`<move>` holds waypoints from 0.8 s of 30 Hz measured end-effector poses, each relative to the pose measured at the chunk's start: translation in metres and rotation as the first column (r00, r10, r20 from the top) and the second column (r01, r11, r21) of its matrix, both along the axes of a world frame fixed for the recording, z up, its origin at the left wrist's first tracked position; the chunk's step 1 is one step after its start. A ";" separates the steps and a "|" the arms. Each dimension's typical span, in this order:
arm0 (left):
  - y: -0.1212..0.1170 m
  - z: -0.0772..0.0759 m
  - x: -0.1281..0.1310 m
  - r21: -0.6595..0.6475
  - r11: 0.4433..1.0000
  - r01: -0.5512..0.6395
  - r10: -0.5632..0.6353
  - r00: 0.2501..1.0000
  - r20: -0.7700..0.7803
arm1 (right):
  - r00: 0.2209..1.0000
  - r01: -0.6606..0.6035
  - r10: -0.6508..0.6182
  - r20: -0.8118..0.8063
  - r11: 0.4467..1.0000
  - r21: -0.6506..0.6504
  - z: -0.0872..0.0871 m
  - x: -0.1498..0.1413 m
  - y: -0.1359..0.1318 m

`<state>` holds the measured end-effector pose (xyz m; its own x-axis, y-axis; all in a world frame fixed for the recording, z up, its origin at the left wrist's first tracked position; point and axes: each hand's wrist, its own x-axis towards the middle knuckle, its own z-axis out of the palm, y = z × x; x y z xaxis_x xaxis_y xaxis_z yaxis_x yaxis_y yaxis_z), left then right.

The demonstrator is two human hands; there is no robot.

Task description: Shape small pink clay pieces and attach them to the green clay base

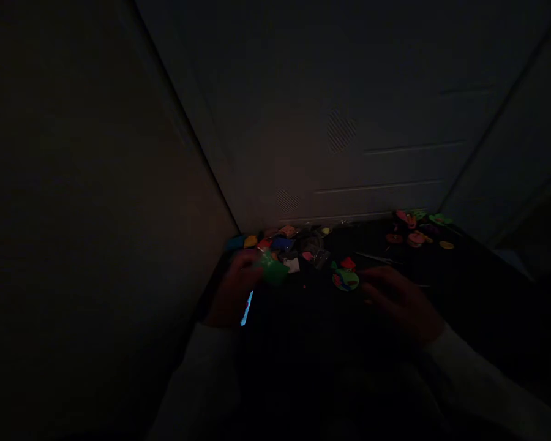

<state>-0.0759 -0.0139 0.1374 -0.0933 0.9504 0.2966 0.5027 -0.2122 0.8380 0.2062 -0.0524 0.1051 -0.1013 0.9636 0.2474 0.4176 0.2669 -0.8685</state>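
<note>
The picture is very dark. My left hand is closed on a shiny green packet, holding it by its left side. Partly hidden behind that hand is a narrow lit blue screen. My right hand hovers at the right, blurred, its fingers apart with nothing clear between them. Just left of its fingertips lies a round green disc with red, blue and brown patches. A red piece sits behind the disc. Below the right fingertips is a small orange spot, too dim to name.
Coloured packets lie along the back left of the dark table, with a white piece in front. Several small colourful shapes are at the back right. A thin, long tool lies mid-table. A pale panel rises behind.
</note>
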 end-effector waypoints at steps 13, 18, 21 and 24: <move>-0.051 -0.052 0.060 -0.326 0.843 0.428 -0.504 0.840 -0.201 | 0.934 -0.327 0.323 0.150 0.945 0.004 -0.065 -0.031 -0.018; -0.037 -0.043 0.055 -0.445 0.768 0.461 -0.569 0.810 -0.143 | 0.915 -0.396 0.389 0.108 0.917 0.044 -0.070 -0.025 -0.005; -0.033 -0.050 0.056 -0.462 0.776 0.431 -0.525 0.846 -0.093 | 0.939 -0.330 0.312 0.148 0.937 0.117 -0.073 -0.027 -0.004; -0.034 -0.060 0.062 -0.427 0.826 0.368 -0.440 0.894 -0.080 | 0.983 -0.056 0.015 0.185 0.974 0.218 -0.073 -0.032 -0.008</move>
